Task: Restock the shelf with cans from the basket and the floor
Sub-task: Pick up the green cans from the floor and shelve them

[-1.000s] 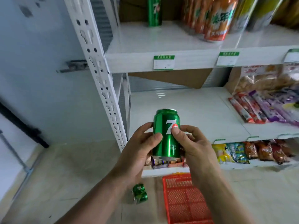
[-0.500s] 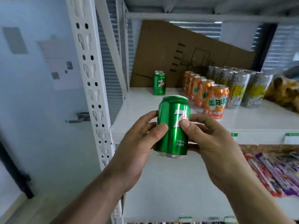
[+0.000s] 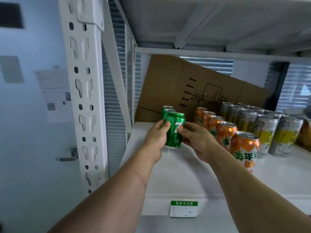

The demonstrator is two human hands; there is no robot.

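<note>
The green 7UP can (image 3: 174, 132), gripped between the left hand (image 3: 155, 138) and right hand (image 3: 196, 140), has been raised over the shelf (image 3: 176, 174); placement behind 2 others appears imminent.

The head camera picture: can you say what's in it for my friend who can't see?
Two bare hands, left hand and right hand, hold a green can upright just above a white shelf. More green cans stand behind it, with rows of orange cans and silver-and-yellow cans to the right. A brown cardboard sheet leans at the back.
</note>
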